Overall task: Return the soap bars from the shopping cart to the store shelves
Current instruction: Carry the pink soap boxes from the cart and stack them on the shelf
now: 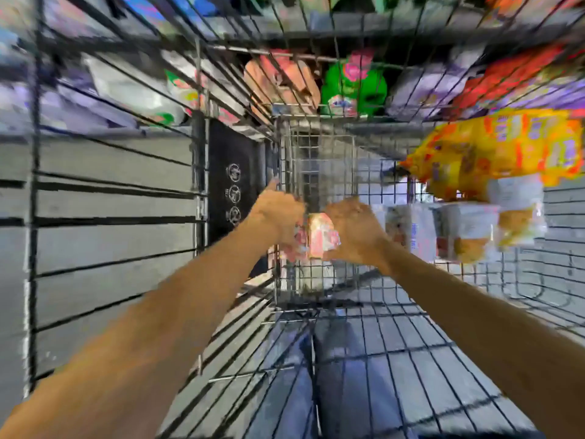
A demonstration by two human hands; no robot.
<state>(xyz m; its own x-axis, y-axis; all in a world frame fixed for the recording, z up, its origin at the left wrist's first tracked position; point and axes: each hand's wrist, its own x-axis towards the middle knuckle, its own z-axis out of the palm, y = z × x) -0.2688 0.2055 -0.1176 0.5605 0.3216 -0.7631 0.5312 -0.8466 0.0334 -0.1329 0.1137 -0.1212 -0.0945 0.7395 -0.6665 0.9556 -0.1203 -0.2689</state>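
Grey wire all round: the shopping cart (316, 160) fills the view, its mesh streaked by blur. Store shelves (332, 23) lie beyond the mesh, stocked with bright packets, with a yellow packet (493, 144) at right.

Both arms reach to the cart's far end. Left hand (280, 213) curled, thumb up, gripping from the left. Right hand (354, 229) curled over from the right. Finger detail too blurred to read.

Soap bars (320, 237), pink-and-white wrapped, held between the two hands inside the cart, not yet shelved.

Risks: slick wrappers squeezed between two hands could slip loose on the lift. Knuckles or wrapper corners could catch the mesh coming out.
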